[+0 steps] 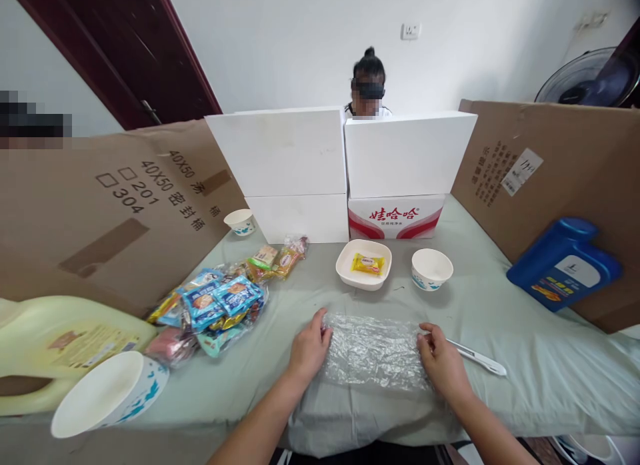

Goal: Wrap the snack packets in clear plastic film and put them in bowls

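Note:
A crumpled sheet of clear plastic film (375,352) lies spread on the cloth near the table's front edge. My left hand (310,352) pinches its left edge, and my right hand (444,362) grips the right edge between thumb and fingers. Just right of that hand lies a white utility knife (483,360), partly hidden by the fingers. Beyond the film, a square white dish (345,273) holds a yellow snack packet (369,263). To its right stands a white paper bowl (432,270) with a blue pattern.
Snack packets (220,302) pile up at left, beside a large paper bowl (107,392) and a pale yellow jug (65,338). A blue bottle (565,265) leans against the right cardboard (560,178). White boxes (295,165) wall the back; a person (369,78) sits behind.

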A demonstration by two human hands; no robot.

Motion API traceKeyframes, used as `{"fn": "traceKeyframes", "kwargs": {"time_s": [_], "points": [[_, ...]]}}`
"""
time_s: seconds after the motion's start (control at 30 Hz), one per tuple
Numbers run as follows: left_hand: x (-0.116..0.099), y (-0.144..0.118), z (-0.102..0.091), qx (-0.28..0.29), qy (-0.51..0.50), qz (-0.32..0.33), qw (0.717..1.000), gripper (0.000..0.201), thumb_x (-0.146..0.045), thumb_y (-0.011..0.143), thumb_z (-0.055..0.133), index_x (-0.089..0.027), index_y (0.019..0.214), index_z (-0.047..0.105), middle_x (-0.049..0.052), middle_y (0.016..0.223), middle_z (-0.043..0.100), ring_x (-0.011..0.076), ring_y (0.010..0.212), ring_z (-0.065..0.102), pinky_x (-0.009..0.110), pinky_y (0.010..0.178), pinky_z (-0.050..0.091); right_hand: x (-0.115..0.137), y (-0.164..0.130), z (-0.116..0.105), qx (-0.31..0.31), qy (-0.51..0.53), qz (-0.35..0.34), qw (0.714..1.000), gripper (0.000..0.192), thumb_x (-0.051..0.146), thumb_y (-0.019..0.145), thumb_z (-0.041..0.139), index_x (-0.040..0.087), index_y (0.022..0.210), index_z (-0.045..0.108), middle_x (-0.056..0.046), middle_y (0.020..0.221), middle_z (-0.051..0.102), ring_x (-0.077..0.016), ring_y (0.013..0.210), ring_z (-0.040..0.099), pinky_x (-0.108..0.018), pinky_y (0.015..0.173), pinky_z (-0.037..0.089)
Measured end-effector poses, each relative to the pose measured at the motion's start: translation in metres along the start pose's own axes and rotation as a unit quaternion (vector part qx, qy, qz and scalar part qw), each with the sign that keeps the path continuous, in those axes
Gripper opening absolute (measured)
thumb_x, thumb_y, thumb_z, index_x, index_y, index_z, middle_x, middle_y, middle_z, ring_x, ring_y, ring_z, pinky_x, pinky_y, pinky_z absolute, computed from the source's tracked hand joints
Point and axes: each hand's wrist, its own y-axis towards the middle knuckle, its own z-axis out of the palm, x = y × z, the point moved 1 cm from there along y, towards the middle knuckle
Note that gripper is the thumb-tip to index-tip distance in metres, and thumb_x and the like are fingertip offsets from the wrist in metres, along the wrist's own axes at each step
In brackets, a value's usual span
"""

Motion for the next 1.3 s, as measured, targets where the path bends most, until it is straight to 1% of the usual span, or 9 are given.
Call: {"fn": "traceKeyframes", "kwargs": {"time_s": [0.2,0.3,0.63,0.8,0.87,0.97,1.1,1.2,1.3], "points": [[0.006,0.000,0.007,-0.023,-0.006,0.024,0.999,0.043,-0.022,0.086,0.057,-0.020,0.129,0.050,0.001,0.088,0.067,0.0173,0.080,0.065,0.026,0.075,0.047,0.016,0.006,0.005,-0.021,-0.147,-0.114,0.982,0.050,0.042,0.082,0.055,0.017,0.125,0.050,-0.010,0.114,0.063,-0.0247,0.104,0.061,-0.035,0.086,0.048],[0.008,0.000,0.008,-0.034,-0.014,0.032,0.999,0.042,-0.022,0.086,0.057,-0.020,0.128,0.051,0.001,0.089,0.067,0.0169,0.080,0.065,0.026,0.077,0.047,0.016,0.014,0.007,0.003,-0.205,-0.103,0.973,0.031,0.030,0.092,0.041,0.017,0.116,0.057,-0.009,0.106,0.067,-0.0204,0.093,0.065,-0.031,0.081,0.048],[-0.003,0.004,-0.006,-0.003,0.035,0.028,0.999,0.043,-0.020,0.089,0.054,-0.019,0.132,0.047,0.005,0.099,0.068,0.0196,0.087,0.065,0.028,0.079,0.048,0.012,0.020,0.010,0.003,-0.295,-0.105,0.950,0.027,0.024,0.098,0.032,0.019,0.109,0.057,-0.008,0.104,0.066,-0.0175,0.076,0.066,-0.028,0.062,0.043],[-0.028,-0.005,-0.010,-0.078,0.131,0.083,0.985,0.029,-0.011,0.090,0.047,-0.015,0.115,0.060,0.013,0.103,0.064,0.0263,0.095,0.062,0.038,0.082,0.048,0.011,0.016,0.019,0.011,-0.336,-0.127,0.933,0.021,0.018,0.096,0.037,0.020,0.101,0.057,-0.006,0.092,0.064,-0.0154,0.068,0.063,-0.025,0.054,0.035],[-0.043,-0.012,-0.005,-0.037,0.113,0.201,0.972,0.024,-0.013,0.091,0.046,-0.017,0.105,0.065,0.012,0.100,0.066,0.0267,0.099,0.060,0.041,0.089,0.046,0.010,0.016,0.020,0.012,-0.347,-0.134,0.928,0.020,0.016,0.095,0.038,0.020,0.101,0.057,-0.006,0.091,0.063,-0.0155,0.068,0.063,-0.026,0.054,0.034],[-0.056,-0.019,0.005,0.088,0.067,0.355,0.928,0.041,-0.037,0.088,0.060,-0.021,0.126,0.056,0.010,0.131,0.057,0.0313,0.126,0.046,0.051,0.106,0.034,0.007,0.020,0.010,0.011,-0.361,-0.136,0.922,0.020,0.013,0.094,0.039,0.019,0.101,0.057,-0.006,0.089,0.062,-0.0162,0.067,0.062,-0.027,0.056,0.035],[-0.053,-0.021,0.012,0.170,0.067,0.352,0.918,0.080,-0.057,0.083,0.060,-0.027,0.149,0.026,0.008,0.157,0.023,0.0351,0.144,0.015,0.062,0.113,0.010,0.014,0.025,-0.013,-0.017,-0.380,-0.122,0.917,0.024,0.011,0.092,0.037,0.013,0.100,0.060,-0.013,0.090,0.063,-0.0247,0.081,0.062,-0.034,0.070,0.042],[-0.052,-0.021,0.015,0.180,0.060,0.346,0.919,0.080,-0.057,0.084,0.058,-0.029,0.150,0.023,0.006,0.158,0.020,0.0334,0.145,0.010,0.061,0.114,0.004,0.034,0.016,-0.007,-0.015,-0.346,-0.195,0.918,0.029,0.019,0.094,0.040,0.015,0.113,0.061,-0.016,0.114,0.062,-0.0291,0.109,0.055,-0.042,0.093,0.039],[-0.050,-0.021,0.017,0.168,0.057,0.349,0.920,0.082,-0.059,0.083,0.058,-0.030,0.150,0.021,0.006,0.158,0.021,0.0321,0.145,0.011,0.059,0.115,0.005,0.049,0.000,0.019,0.070,-0.290,-0.306,0.904,0.049,0.040,0.092,0.048,0.018,0.136,0.049,-0.012,0.141,0.049,-0.0305,0.133,0.037,-0.048,0.109,0.026]]}}
